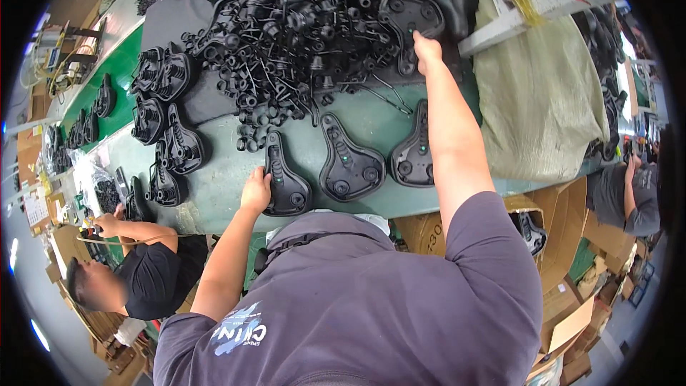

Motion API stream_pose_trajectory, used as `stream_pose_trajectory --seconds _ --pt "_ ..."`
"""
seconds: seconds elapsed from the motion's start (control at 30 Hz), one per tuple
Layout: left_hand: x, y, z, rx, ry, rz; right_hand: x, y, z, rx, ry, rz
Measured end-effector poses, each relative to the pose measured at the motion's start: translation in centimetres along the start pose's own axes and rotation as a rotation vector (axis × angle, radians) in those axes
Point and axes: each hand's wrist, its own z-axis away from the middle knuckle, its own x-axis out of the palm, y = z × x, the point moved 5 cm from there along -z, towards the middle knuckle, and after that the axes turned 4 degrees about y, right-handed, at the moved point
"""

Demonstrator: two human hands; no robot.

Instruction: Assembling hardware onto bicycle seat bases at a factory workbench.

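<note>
Three black bicycle saddles lie underside up in a row along the near edge of the green table. Beside the left one (288,184), my left hand (256,190) has its fingers curled at the saddle's left edge. The middle saddle (351,159) and the right one (414,157) touch neither hand; my forearm partly covers the right one. My right arm reaches far forward. Its hand (426,53) is closed at the side of another upturned saddle (411,14), which rests by the pile of parts; some of the fingers are hidden.
A heap of black metal rails and small ring-shaped parts (286,43) covers the table's middle. More saddles (168,129) stand to the left. A pale cloth (536,93) drapes beside a metal frame at right. Cardboard boxes (564,236) stand below. A co-worker (161,268) works at left.
</note>
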Motion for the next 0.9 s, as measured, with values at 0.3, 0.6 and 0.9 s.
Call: stream_pose_trajectory --seconds 0.3,0.6,0.9 --pt "0.6 -0.4 -0.1 0.043 0.017 0.020 -14.5 -5.7 5.0 -0.249 -0.250 0.485" --pt "0.7 -0.1 -0.5 0.062 -0.008 -0.030 -21.7 -7.8 14.2 -0.856 -0.784 1.698" --pt "0.7 0.1 -0.7 0.040 0.029 -0.042 -6.6 -4.5 9.0 -0.938 -0.570 1.164"
